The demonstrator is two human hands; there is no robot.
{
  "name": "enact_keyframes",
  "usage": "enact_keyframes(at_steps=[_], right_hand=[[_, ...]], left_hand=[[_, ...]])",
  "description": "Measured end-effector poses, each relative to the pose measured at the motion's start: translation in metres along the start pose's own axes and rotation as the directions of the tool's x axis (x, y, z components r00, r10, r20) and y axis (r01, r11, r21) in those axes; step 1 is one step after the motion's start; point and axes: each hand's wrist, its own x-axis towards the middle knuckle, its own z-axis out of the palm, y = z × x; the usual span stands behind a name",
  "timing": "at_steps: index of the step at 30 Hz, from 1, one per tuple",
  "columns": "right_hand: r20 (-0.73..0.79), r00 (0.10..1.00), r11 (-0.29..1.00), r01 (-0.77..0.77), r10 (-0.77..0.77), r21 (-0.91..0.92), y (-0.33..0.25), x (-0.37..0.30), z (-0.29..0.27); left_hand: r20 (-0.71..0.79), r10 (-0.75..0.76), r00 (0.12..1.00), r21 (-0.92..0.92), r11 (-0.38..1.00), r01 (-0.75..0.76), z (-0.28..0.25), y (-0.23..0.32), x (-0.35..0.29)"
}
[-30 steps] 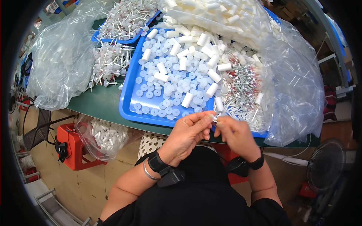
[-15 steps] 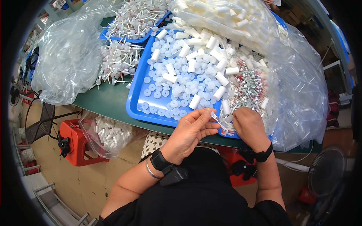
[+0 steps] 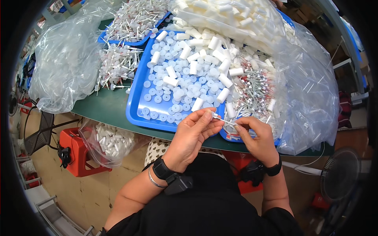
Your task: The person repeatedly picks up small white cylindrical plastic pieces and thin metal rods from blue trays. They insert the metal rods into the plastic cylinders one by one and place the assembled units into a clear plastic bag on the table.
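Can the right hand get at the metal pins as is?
Probably yes: the pins lie mostly uncovered just beyond the right hand, with the clear bag off to their right. But its fingers seem to pinch the thin rod's end, so it may need to let go first.

My left hand (image 3: 191, 137) concealed one end of the thin rod (image 3: 223, 119). The detail of its other end, at my right hand (image 3: 260, 139), was too small to identify. The upper edge cut off the bag of white cylinders (image 3: 232, 19); the lower edge, my black shirt (image 3: 204, 200). Small parts (image 3: 256, 88) covered most of the right blue tray (image 3: 232, 137).
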Motion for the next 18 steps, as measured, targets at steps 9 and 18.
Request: enact_keyframes(at_steps=[9,18], right_hand=[[-0.015,0.976,0.960,0.209,-0.215,-0.185,0.001,0.005,0.001],[0.384,0.844,0.614,-0.536,0.374,0.580,-0.010,0.010,0.007]], left_hand=[[-0.004,0.013,1.000,0.015,1.000,-0.013,-0.001,-0.002,0.000],[0.086,-0.084,0.993,0.110,0.991,0.074,-0.004,-0.008,-0.003]])
